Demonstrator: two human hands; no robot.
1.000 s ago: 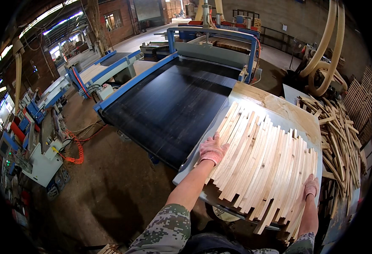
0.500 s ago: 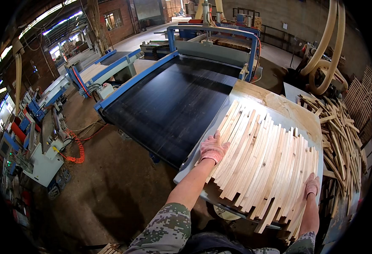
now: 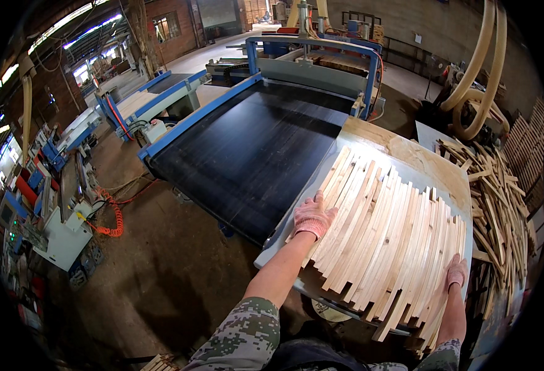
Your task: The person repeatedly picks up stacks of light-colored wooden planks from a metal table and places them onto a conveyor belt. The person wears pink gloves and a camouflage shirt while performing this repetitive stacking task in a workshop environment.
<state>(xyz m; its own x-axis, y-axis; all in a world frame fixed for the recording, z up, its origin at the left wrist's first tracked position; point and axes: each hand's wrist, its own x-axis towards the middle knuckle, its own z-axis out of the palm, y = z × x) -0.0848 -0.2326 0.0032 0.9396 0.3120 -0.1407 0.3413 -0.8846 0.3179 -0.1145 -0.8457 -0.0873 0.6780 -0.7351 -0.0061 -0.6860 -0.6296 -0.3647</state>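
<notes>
A row of pale, narrow wooden strips (image 3: 377, 229) lies side by side on a smooth grey table (image 3: 461, 185). Their near ends are uneven, and several jut past the table's front edge. My left hand (image 3: 313, 216), in a pink knitted glove, grips the row's left edge, with the thumb over the strips. At the right edge, lower down, my right hand (image 3: 456, 272) in a matching glove holds the outermost strips. The row sits between both hands. Some fingertips are hidden against the wood.
Left of the table runs a wide black conveyor belt (image 3: 247, 154) with a blue frame (image 3: 312, 39) across its far end. A brown board (image 3: 402, 145) covers the table's far part. On the right lies a heap of loose strips (image 3: 501, 210). Machines with an orange coiled hose (image 3: 118, 222) stand at far left.
</notes>
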